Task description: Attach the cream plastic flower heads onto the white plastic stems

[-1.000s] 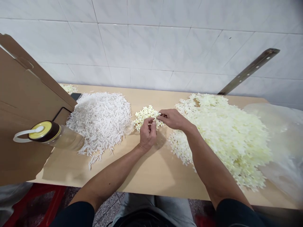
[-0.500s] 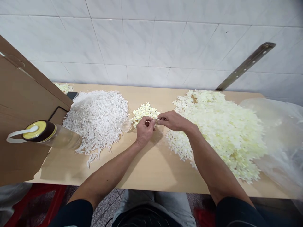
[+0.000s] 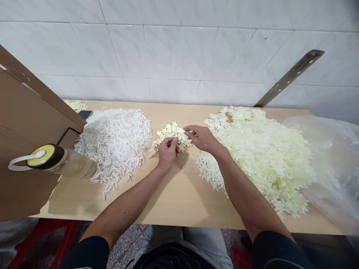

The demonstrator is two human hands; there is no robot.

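Observation:
Between my hands lies a small heap of pale yellow artificial flowers (image 3: 171, 130). My left hand (image 3: 167, 152) is at the heap's near edge, thumb and fingers pinched together; whatever is between them is too small to make out. Over the heap's right side reaches my right hand (image 3: 202, 138), fingers stretched towards the flowers and slightly apart, with nothing visible in them. To the left spreads a large pile of thin white plastic-looking stems (image 3: 117, 138). A much bigger pile of pale yellow flowers (image 3: 269, 149) covers the right of the table, partly behind my right forearm.
A bottle with a yellow-and-brown lid (image 3: 46, 156) lies tilted at the left, beside a cardboard box (image 3: 30, 142). Clear plastic sheeting (image 3: 333, 160) covers the table's right end. A metal strip (image 3: 290, 78) leans on the tiled wall (image 3: 168, 48). The wooden table (image 3: 168, 201) ends before me.
My hands have come apart from where their fingertips met. The right hand has moved up and slightly left over the small heap, its fingers loosened; the left has shifted slightly left.

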